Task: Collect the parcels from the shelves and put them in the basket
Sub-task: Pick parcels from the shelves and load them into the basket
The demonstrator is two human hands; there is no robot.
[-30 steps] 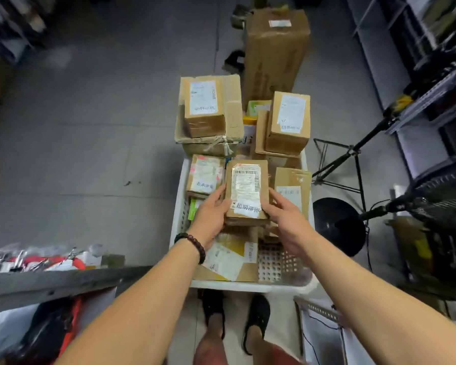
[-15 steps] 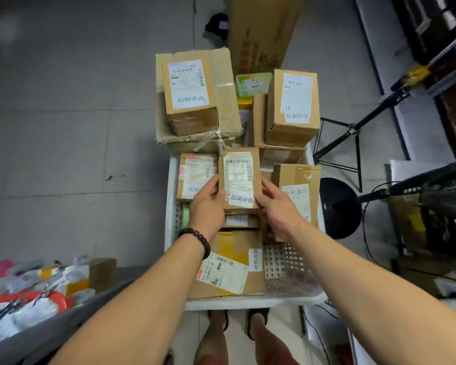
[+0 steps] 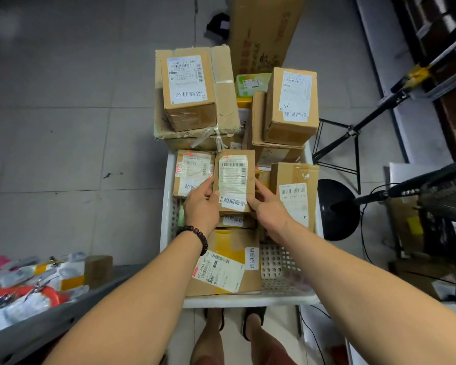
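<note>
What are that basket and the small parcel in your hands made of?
Basket: looks like white plastic, with moulded rows of holes. Parcel: matt brown cardboard, paper label under shiny tape, seemingly.

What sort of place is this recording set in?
Likely a parcel depot or pickup point: a white basket piled with labelled cardboard parcels, plastic packets on the left shelf, and metal shelving along the right.
</note>
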